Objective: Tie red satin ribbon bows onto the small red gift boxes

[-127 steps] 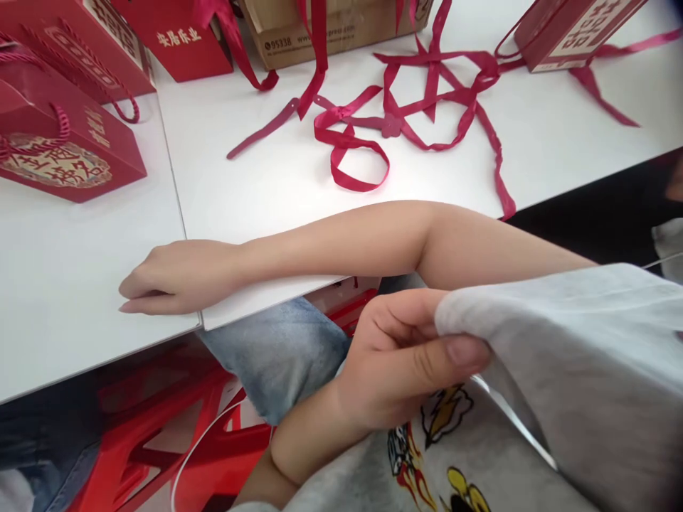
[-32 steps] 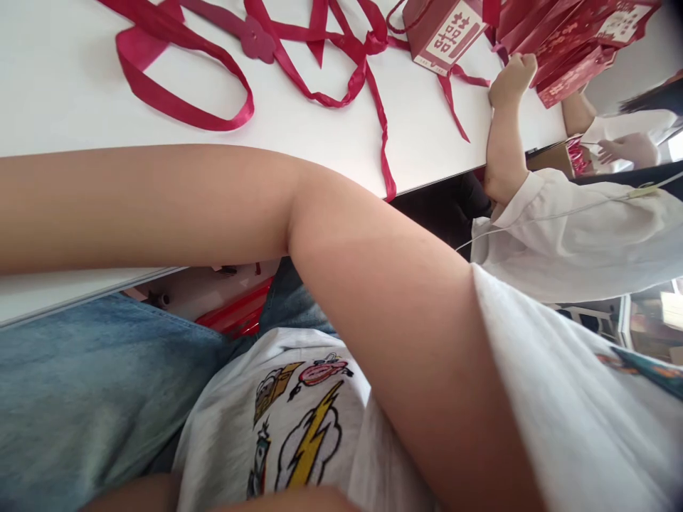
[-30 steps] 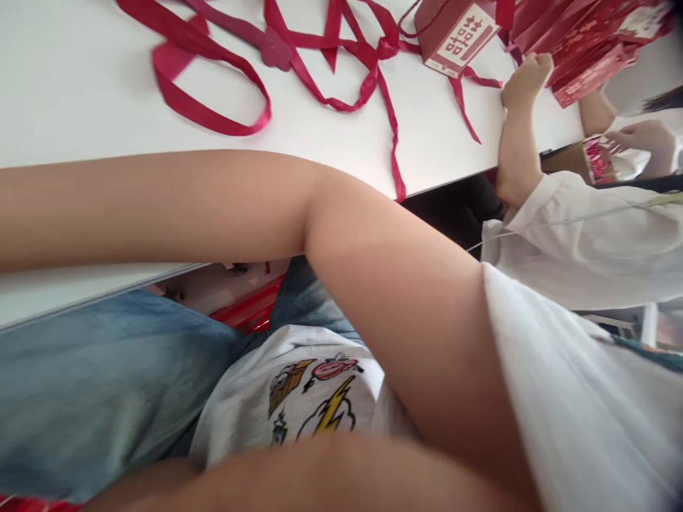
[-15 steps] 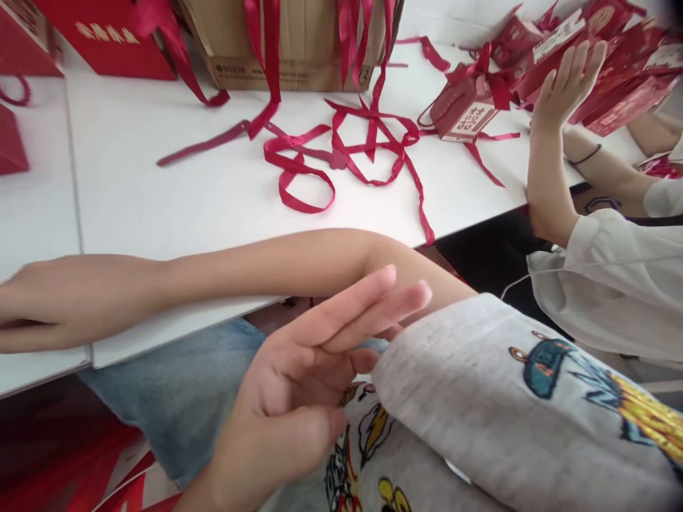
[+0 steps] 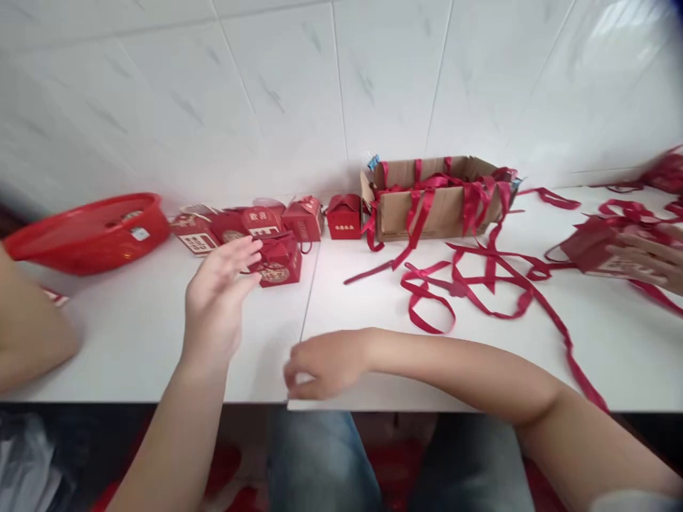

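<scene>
My left hand (image 5: 218,299) is raised just above the white table (image 5: 160,341), fingers spread and empty, its fingertips close to a small red gift box (image 5: 278,264). My right hand (image 5: 320,363) rests on the table near the front edge. Its fingers are loosely bent, slightly blurred, with nothing visible in them. Loose red ribbons (image 5: 469,291) lie tangled on the table to the right of my right forearm.
A row of small red gift boxes (image 5: 256,220) stands along the tiled wall, beside a red basket (image 5: 88,231) and a cardboard box (image 5: 437,195) draped with ribbons. Another person's arm (image 5: 26,334) is at the left edge. Another person's hand (image 5: 648,259) rests on a red box (image 5: 590,249) at right.
The view has lifted from my lap to the table and wall. My left hand left my sleeve and rose over the table. My right arm has drawn back towards the middle.
</scene>
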`<state>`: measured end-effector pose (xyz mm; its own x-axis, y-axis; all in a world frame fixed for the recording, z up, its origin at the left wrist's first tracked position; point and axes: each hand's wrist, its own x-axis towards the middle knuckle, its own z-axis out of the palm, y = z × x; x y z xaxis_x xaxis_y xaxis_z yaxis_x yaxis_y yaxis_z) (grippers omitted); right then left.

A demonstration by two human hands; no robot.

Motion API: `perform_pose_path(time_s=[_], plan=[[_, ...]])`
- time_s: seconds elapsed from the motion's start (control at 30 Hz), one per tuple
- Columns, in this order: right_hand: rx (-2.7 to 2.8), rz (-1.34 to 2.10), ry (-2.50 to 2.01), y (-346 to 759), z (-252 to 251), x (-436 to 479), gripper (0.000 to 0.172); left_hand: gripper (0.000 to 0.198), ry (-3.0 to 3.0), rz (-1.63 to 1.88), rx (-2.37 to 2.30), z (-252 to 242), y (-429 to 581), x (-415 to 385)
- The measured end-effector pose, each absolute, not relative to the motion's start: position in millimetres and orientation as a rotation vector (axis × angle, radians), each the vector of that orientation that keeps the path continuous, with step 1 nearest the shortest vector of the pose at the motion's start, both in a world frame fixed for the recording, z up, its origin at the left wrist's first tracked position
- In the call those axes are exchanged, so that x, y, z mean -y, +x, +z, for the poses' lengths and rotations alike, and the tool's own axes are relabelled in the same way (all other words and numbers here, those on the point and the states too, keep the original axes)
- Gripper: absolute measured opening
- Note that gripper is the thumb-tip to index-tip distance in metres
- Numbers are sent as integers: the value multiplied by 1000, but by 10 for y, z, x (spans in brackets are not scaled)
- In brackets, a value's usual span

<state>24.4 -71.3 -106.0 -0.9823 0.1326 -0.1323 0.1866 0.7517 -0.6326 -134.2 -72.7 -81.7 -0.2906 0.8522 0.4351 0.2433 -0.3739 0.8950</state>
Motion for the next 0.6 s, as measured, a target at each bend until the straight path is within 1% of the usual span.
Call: perform_pose_path(time_s=[0.07,0.13,0.17,0.27,0.33,0.4,0.47,0.6], plan=[[-2785,-934,222,426,-971,754,32,47,1544,1711,-1636,-777,-1566,394],[-2742,-865,258,634,-958,793,33,57,1632,1592,-1940,-837,-1671,144],[-2764,-844,290,735,-982,804,34,64,1672,1479,-2091,-898,-1676,56],[-2926,-760,476,1000,-1137,793,31,98,1664,1109,-2421,-1142,-1577,-84],[-2971,-645,635,1152,-1249,764,28,112,1610,1061,-2492,-1298,-1511,-126],[-2952,-499,813,1298,-1330,740,24,116,1568,1139,-2462,-1407,-1507,-163],[-2904,-383,984,1446,-1375,726,22,114,1567,1272,-2364,-1447,-1555,-200],[-2800,-337,1211,1745,-1377,650,23,108,1556,1524,-2160,-1308,-1592,-236]])
